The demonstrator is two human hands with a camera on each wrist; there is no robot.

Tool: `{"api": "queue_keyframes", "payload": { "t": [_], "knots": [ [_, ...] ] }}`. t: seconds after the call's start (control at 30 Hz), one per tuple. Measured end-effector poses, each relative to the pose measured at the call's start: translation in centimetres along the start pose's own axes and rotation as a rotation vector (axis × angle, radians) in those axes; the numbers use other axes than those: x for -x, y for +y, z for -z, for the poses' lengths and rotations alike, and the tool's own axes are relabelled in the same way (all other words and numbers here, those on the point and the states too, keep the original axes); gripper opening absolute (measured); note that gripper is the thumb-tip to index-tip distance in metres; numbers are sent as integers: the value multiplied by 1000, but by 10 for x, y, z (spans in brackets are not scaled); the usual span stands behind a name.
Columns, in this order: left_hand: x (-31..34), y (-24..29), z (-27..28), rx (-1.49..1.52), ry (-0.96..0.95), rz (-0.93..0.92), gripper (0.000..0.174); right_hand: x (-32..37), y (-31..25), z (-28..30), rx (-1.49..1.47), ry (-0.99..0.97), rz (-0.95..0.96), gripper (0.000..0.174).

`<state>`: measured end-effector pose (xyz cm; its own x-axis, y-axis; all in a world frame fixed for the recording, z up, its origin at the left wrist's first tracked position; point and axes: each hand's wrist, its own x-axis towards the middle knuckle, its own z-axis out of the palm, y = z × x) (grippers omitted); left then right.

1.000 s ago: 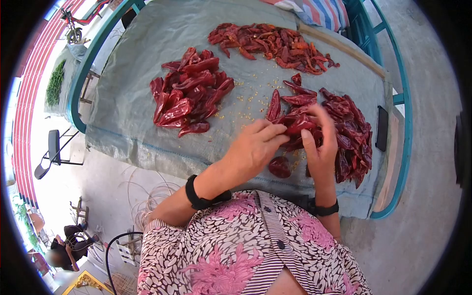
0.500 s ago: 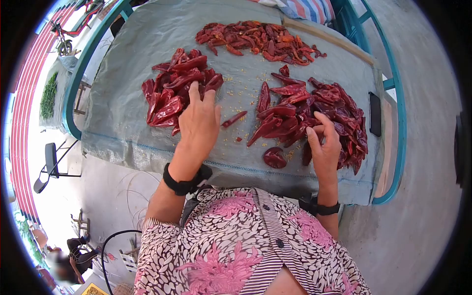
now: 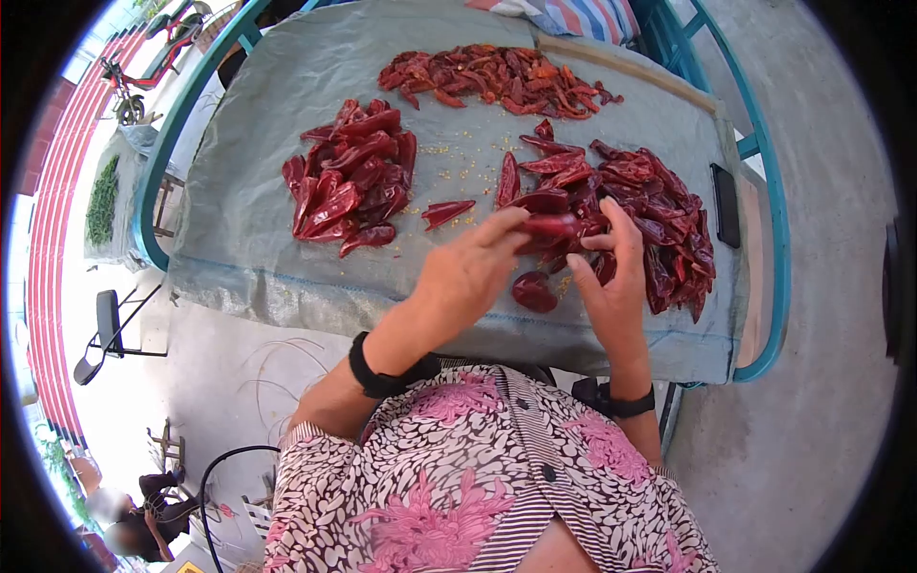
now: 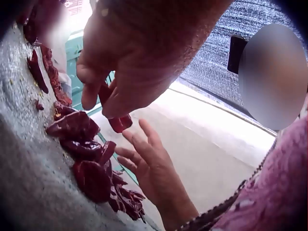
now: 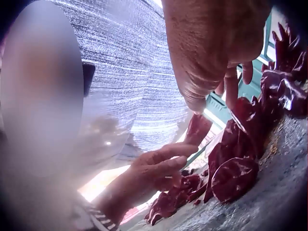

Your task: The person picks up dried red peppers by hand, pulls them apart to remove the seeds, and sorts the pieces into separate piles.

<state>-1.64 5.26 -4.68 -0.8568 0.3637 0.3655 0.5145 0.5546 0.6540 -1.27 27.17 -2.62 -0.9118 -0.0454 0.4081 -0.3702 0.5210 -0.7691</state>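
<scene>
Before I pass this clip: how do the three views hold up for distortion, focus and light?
Head view: heavy fisheye, black corners, left edge blown out, chilli piles sharp. Left wrist view: left hand pinching a chilli looms close and soft. Right wrist view: right hand fills the top, soft; glare lower left.

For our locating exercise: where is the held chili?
Head view, right of centre: chili pinched in the left hand, over the right pile, beside the right hand.

Red chili [image 4: 119, 123] in left hand [image 4: 139, 57]
</scene>
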Motion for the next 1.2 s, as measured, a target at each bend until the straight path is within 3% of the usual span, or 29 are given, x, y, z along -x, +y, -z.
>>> {"api": "queue_keyframes", "payload": {
  "t": [0.03, 0.1, 0.13, 0.17, 0.2, 0.3, 0.4, 0.5, 0.6, 0.73, 0.83, 0.93, 1.03, 1.2],
  "knots": [
    [1, 2, -3, -16, -1, -28, 27, -4, -6, 0, -43, -34, -27, 51],
    [1, 0, -4, -35, -8, -78, 25, -12, 6, -3, 99, -161, 131, 43],
    [3, 2, -2, -35, -26, 0, 25, -14, 8, -2, 167, -219, 218, 39],
    [6, -2, 0, -35, -45, 81, 25, -12, 12, -10, 93, -194, 152, 28],
    [8, -2, 4, -36, -61, 160, 24, -13, 12, -10, 97, -183, 158, 29],
    [13, -20, 6, -235, 158, 316, 25, -23, 14, -12, 122, -173, 173, 31],
    [12, -47, 1, -353, 205, 418, 28, -39, 23, -11, 195, -162, 210, 35],
    [12, -52, 5, -431, 266, 379, 30, -48, 27, -15, 287, -78, 232, 38],
    [2, -54, 25, -510, 212, 617, 30, -52, 27, -18, 256, -114, 204, 38],
    [6, -83, 29, -684, 145, 685, 27, -50, 27, -27, 210, -154, 214, 38],
    [5, -91, 25, -726, 122, 683, 24, -49, 21, -28, 238, -146, 245, 37],
    [7, -84, 30, -654, 220, 632, 18, -51, 22, -29, 271, -125, 282, 35],
    [8, -53, 36, -465, 345, 540, 17, -55, 20, -27, 252, -122, 319, 33],
    [13, -26, 25, -223, 391, 391, 20, -58, 5, -43, 124, -170, 364, 30]
  ]
}}
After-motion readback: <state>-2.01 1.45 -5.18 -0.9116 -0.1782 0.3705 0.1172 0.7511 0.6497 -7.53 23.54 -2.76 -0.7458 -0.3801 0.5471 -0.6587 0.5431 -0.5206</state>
